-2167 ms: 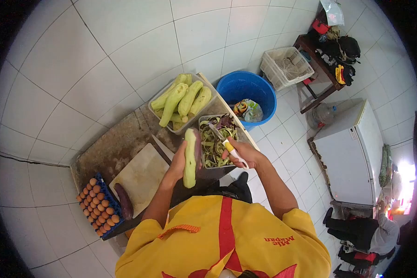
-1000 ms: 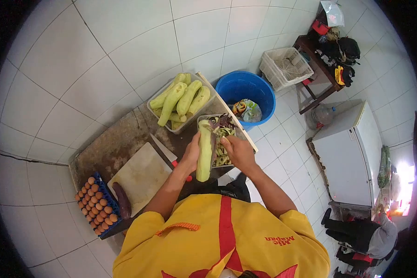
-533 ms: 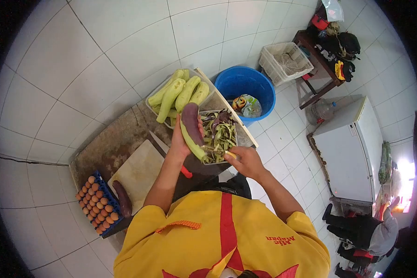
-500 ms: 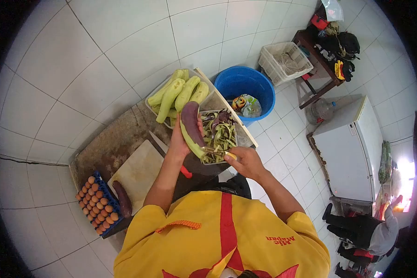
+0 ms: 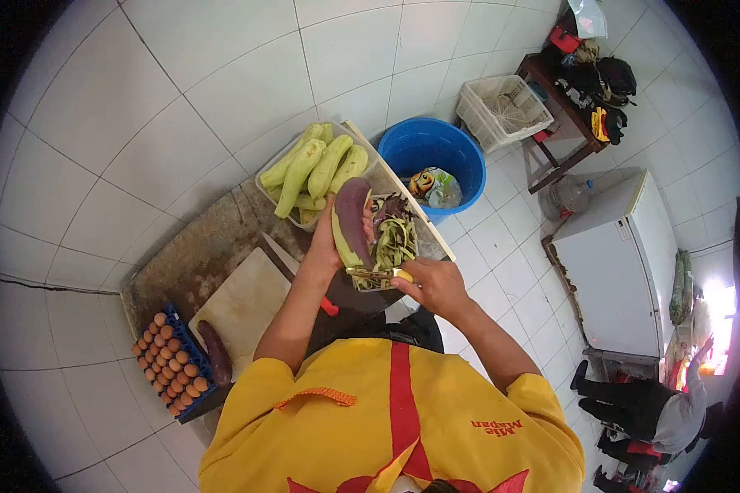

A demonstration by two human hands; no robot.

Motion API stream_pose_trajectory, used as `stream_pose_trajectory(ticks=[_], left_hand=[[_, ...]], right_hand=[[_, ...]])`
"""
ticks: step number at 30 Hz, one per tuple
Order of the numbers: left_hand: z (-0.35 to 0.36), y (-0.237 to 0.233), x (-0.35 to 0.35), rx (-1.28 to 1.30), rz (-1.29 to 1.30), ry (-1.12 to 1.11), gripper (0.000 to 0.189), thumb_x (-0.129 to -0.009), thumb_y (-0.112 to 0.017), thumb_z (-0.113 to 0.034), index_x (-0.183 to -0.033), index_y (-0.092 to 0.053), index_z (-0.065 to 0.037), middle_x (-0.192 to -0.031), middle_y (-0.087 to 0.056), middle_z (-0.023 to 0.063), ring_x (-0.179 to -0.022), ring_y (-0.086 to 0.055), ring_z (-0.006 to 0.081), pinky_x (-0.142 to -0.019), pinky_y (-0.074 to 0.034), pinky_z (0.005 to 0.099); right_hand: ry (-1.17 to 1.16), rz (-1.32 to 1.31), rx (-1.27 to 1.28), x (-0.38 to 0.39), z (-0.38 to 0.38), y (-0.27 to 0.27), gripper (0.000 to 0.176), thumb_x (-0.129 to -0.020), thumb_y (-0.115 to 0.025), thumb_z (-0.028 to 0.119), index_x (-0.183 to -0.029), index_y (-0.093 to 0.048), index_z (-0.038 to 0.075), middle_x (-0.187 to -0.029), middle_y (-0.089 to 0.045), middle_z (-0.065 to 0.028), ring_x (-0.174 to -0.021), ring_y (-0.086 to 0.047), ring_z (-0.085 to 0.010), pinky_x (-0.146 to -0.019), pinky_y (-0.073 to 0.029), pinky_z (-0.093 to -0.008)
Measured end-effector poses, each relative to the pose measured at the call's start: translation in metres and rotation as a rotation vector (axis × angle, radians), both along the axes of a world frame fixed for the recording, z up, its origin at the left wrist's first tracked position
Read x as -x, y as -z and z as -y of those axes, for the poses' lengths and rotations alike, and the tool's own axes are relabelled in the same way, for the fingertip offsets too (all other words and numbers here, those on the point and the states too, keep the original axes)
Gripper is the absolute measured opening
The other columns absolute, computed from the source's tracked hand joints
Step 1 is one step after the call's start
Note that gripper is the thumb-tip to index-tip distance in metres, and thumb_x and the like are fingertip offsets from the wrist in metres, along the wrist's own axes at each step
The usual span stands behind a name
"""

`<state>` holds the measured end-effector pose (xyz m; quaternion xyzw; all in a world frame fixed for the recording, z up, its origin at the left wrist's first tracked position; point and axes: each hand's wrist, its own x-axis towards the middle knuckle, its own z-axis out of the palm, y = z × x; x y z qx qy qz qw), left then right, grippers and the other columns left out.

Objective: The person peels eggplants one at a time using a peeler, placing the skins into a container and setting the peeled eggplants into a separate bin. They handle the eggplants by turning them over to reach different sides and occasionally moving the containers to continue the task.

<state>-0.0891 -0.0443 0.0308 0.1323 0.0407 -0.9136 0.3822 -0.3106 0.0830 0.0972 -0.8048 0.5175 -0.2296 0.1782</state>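
Note:
A partly peeled eggplant (image 5: 353,220) is held nearly upright in my left hand (image 5: 324,244), fingers wrapped round it. Purple skin covers much of it, with a pale green strip bared along its left side. My right hand (image 5: 437,286) is closed on the yellow handle of a peeler (image 5: 368,273), whose metal head lies against the eggplant's lower end. Behind the eggplant, a container full of green and purple peelings (image 5: 398,240) is partly hidden. Beyond it, several peeled pale green eggplants (image 5: 302,171) fill a clear tub (image 5: 263,186).
A cutting board (image 5: 240,306), a red-handled knife (image 5: 329,306), an unpeeled eggplant (image 5: 215,353) and a tray of eggs (image 5: 171,361) are to the left. A blue bin (image 5: 390,140) stands behind the counter edge. Another person (image 5: 666,415) is at far right.
The eggplant has turned more upright, its lower end shifting left. The peeler has moved slightly left and down and now crosses that lower end.

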Motion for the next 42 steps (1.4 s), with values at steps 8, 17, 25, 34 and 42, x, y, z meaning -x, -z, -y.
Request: stream_pose_trajectory(ticks=[8,17,25,34,42], left_hand=[[-0.011,0.008,0.011,0.081,0.169,0.066,0.070,-0.099,-0.044,-0.068,-0.121,-0.057,-0.002,-0.090,-0.061,0.0110,-0.077,-0.063,0.0232,-0.069,-0.057,0.0367],[-0.037,-0.006,0.024,0.157,0.522,-0.070,0.063,-0.105,-0.038,-0.061,-0.139,-0.053,-0.009,-0.119,-0.066,0.0106,-0.100,-0.067,0.0246,-0.084,-0.057,0.0389],[-0.053,0.012,0.014,0.324,0.760,-0.053,0.055,-0.109,-0.035,-0.051,-0.140,-0.052,-0.009,-0.123,-0.064,0.0079,-0.104,-0.064,0.0179,-0.087,-0.055,0.0368],[-0.071,0.050,-0.001,0.554,1.097,-0.004,0.055,-0.110,-0.037,-0.047,-0.141,-0.049,-0.004,-0.116,-0.060,0.0045,-0.098,-0.059,0.0130,-0.085,-0.051,0.0319],[-0.072,0.033,-0.022,0.651,1.326,0.112,0.057,-0.109,-0.039,-0.045,-0.139,-0.049,0.003,-0.123,-0.061,0.0129,-0.109,-0.057,0.0209,-0.098,-0.045,0.0363]], right_hand=[[0.015,-0.065,-0.003,-0.016,0.011,0.003,0.043,-0.093,-0.065,0.052,-0.092,-0.072,0.010,-0.079,-0.070,-0.0096,-0.070,-0.070,-0.0323,-0.060,-0.054,-0.0441],[0.103,-0.038,0.081,-0.020,0.034,0.019,0.041,-0.093,-0.067,0.049,-0.088,-0.070,0.009,-0.070,-0.066,-0.0155,-0.067,-0.067,-0.0376,-0.059,-0.051,-0.0470],[0.228,-0.042,0.005,-0.036,0.045,0.035,0.050,-0.095,-0.061,0.055,-0.082,-0.070,0.007,-0.069,-0.067,-0.0179,-0.068,-0.068,-0.0392,-0.061,-0.053,-0.0493],[0.306,0.069,-0.179,-0.035,0.059,0.058,0.054,-0.098,-0.055,0.055,-0.085,-0.070,0.005,-0.072,-0.067,-0.0232,-0.073,-0.067,-0.0453,-0.067,-0.051,-0.0557],[0.351,0.144,-0.262,-0.047,0.058,0.064,0.058,-0.100,-0.052,0.056,-0.088,-0.073,0.003,-0.073,-0.067,-0.0243,-0.076,-0.067,-0.0454,-0.071,-0.051,-0.0555]])
